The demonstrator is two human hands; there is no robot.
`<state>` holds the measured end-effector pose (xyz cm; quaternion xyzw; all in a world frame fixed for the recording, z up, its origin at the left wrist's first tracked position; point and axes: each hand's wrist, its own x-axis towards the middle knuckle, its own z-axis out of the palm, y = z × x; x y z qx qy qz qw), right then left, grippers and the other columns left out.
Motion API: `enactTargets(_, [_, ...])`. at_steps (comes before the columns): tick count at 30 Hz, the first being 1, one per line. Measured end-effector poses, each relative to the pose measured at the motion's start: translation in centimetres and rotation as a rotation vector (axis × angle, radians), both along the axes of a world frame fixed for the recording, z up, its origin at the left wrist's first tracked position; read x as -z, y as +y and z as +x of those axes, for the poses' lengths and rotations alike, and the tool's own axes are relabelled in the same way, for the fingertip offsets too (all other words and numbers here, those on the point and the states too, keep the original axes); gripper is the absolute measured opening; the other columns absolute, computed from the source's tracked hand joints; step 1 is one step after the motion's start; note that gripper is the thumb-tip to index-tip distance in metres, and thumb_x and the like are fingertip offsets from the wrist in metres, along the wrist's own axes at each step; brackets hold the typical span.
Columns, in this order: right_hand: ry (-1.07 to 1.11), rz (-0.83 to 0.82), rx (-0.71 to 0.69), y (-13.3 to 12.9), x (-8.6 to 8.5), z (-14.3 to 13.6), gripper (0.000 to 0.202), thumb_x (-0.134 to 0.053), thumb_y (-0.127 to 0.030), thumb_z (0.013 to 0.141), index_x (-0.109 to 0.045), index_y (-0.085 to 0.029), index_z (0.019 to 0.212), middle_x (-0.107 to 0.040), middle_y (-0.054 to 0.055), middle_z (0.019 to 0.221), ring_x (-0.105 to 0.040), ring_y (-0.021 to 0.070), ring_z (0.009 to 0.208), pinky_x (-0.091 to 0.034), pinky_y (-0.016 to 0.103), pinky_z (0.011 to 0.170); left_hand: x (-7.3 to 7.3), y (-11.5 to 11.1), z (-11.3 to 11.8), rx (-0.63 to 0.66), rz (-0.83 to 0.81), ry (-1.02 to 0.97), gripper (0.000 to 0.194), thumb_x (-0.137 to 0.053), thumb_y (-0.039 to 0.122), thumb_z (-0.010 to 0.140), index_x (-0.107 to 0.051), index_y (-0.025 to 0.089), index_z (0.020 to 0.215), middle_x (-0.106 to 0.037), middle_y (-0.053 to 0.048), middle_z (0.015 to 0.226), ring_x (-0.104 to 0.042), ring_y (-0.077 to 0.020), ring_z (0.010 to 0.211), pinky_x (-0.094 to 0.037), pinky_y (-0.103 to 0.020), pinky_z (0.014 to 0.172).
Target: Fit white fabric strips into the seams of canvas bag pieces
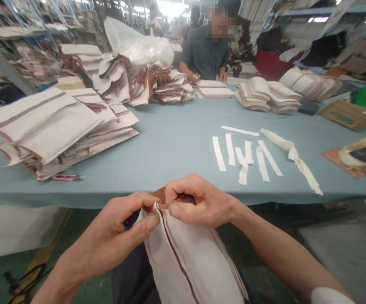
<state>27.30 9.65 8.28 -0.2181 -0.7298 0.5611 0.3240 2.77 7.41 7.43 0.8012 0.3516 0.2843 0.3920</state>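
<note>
A cream fabric piece (202, 257) with a brown strip running down its middle lies over my lap, its top end raised near the table edge. My left hand (129, 223) pinches that end left of the strip, thumb on top. Just right of the strip, my right hand (198, 200) grips the same end between thumb and curled fingers. A bit of brown material (160, 193) shows behind the fingers. What lies inside the folded end is hidden.
Stacked cream pieces (59, 126) sit left on the blue-covered table (170, 143), with pink thread snips (68, 177) before them. White strips (233, 154) lie to the right, near a tape dispenser (360, 152). Opposite, a person (205, 50) works by more stacks (265, 95).
</note>
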Motion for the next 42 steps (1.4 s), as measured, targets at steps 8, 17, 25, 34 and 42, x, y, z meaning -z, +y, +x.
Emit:
enactTargets(8, [-0.058, 0.050, 0.045, 0.2, 2.0, -0.5, 0.025, -0.066, -0.029, 0.089, -0.048, -0.024, 0.073, -0.035, -0.011, 0.061, -0.033, 0.0080, 0.058, -0.027, 0.023, 0.055, 0.6, -0.1, -0.3, -0.033, 0.113, 0.043, 0.022, -0.061, 0.024, 0.107, -0.079, 0.024, 0.094, -0.078, 0.006, 0.076, -0.071, -0.0107, 0.065, -0.052, -0.016, 0.063])
enactTargets(17, [-0.094, 0.042, 0.049, 0.2, 2.8, -0.3, 0.017, -0.067, -0.028, 0.088, -0.057, -0.022, 0.076, -0.042, -0.010, 0.061, -0.040, 0.0089, 0.059, -0.032, 0.022, 0.057, 1.8, -1.7, 0.5, -0.043, 0.234, 0.103, 0.019, -0.057, 0.019, 0.108, -0.075, 0.024, 0.104, -0.085, 0.000, 0.096, -0.079, -0.0144, 0.080, -0.057, -0.021, 0.078])
enactTargets(25, [-0.176, 0.201, 0.092, 0.3, 3.2, 0.6, 0.021, -0.069, -0.033, 0.094, -0.062, -0.020, 0.079, -0.053, -0.009, 0.064, -0.041, 0.0071, 0.057, -0.034, 0.023, 0.060, 1.8, -1.1, 0.8, -0.083, 0.162, 0.100, 0.025, -0.058, 0.024, 0.106, -0.078, 0.022, 0.091, -0.082, 0.001, 0.079, -0.075, -0.0150, 0.066, -0.055, -0.023, 0.065])
enactTargets(34, [-0.365, 0.732, 0.292, -0.9, 2.2, 0.7, 0.010, -0.064, -0.021, 0.095, -0.072, -0.019, 0.090, -0.078, 0.000, 0.078, -0.065, 0.0167, 0.071, -0.043, 0.032, 0.074, -0.1, -1.7, 2.2, -0.173, 0.087, 0.131, 0.029, -0.059, 0.026, 0.100, -0.078, 0.023, 0.079, -0.074, 0.006, 0.063, -0.066, -0.0119, 0.050, -0.046, -0.021, 0.051])
enactTargets(42, [-0.375, 0.730, 0.345, -1.7, 2.6, -0.3, 0.011, -0.061, -0.026, 0.090, -0.069, -0.021, 0.084, -0.075, 0.001, 0.071, -0.064, 0.0176, 0.067, -0.044, 0.032, 0.070, 0.0, -1.7, 1.7, -0.124, -0.068, 0.024, 0.031, -0.062, 0.031, 0.101, -0.081, 0.024, 0.077, -0.077, 0.005, 0.064, -0.065, -0.0112, 0.050, -0.046, -0.018, 0.048])
